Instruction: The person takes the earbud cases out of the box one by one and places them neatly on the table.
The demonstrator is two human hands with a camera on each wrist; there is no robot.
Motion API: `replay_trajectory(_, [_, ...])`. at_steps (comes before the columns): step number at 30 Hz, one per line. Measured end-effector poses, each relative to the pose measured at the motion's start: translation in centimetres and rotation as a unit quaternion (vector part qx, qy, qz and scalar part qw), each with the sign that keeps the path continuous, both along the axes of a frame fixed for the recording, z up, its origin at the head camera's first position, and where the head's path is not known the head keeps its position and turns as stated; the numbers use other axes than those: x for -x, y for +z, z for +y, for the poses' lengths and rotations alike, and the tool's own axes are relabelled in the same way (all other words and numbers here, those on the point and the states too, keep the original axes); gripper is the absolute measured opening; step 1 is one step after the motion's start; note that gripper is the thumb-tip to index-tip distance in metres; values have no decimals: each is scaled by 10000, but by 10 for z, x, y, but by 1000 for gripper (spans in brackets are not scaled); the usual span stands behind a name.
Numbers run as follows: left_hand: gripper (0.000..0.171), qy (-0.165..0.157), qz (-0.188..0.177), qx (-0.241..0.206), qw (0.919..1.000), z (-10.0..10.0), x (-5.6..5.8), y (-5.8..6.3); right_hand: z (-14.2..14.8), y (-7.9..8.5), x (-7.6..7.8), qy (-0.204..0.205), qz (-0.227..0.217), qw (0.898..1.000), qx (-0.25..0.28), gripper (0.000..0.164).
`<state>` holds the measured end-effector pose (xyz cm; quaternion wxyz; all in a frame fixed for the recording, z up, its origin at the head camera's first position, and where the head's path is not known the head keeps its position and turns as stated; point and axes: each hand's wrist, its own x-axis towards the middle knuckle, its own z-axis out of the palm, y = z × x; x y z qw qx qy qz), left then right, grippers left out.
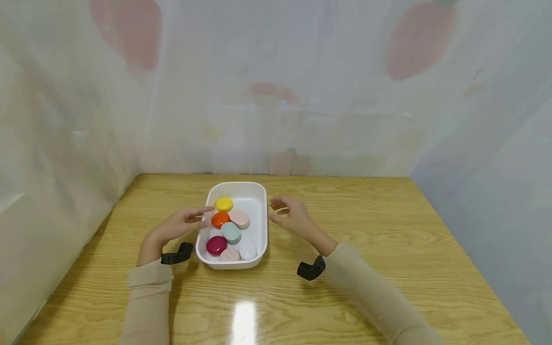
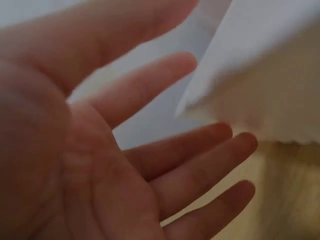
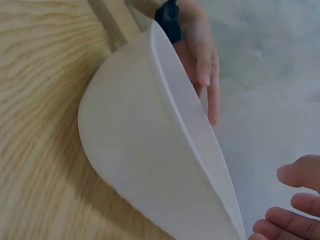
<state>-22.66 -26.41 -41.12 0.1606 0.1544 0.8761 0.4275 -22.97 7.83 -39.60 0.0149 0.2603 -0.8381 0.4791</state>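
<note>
A white rectangular tray (image 1: pixel 265 206) with rounded corners stands on the table and holds several smooth, pill-shaped pieces. Among them are a yellow one (image 1: pixel 224 204), an orange one (image 1: pixel 220 220), a pale green one (image 1: pixel 231 233), a crimson one (image 1: pixel 216 246), a white one (image 1: pixel 247 250) and two pale pink ones. My left hand (image 1: pixel 178 226) is at the tray's left side, its relaxed fingers overlapping the rim in the head view. Across from it, my right hand (image 1: pixel 296 219) hovers by the right rim with fingers slightly bent. Neither hand holds anything; the right wrist view shows the tray's outer wall (image 3: pixel 135 135).
The wood-grain table (image 1: pixel 366 225) extends around the tray, with a bright light reflection near its front. A pale curtain (image 1: pixel 345 139) printed with fruit shapes hangs behind the table and along both sides. Black devices sit on both wrists.
</note>
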Motion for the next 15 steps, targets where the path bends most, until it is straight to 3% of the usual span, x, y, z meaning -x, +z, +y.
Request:
replay_trajectory(3, [60,-212,-139,-308,9992,-8,5,-13,-12,-1,-1,239,-84,9997,-29,38])
replay_trajectory(7, [66,-218,-384,-817,9957,-14,8,-26,-29,-1,-1,590,-157,9978,-253,35])
replay_trajectory(15, [70,-49,-742,-1328,9884,-15,8,-36,-56,-6,10,714,-311,9943,-723,37])
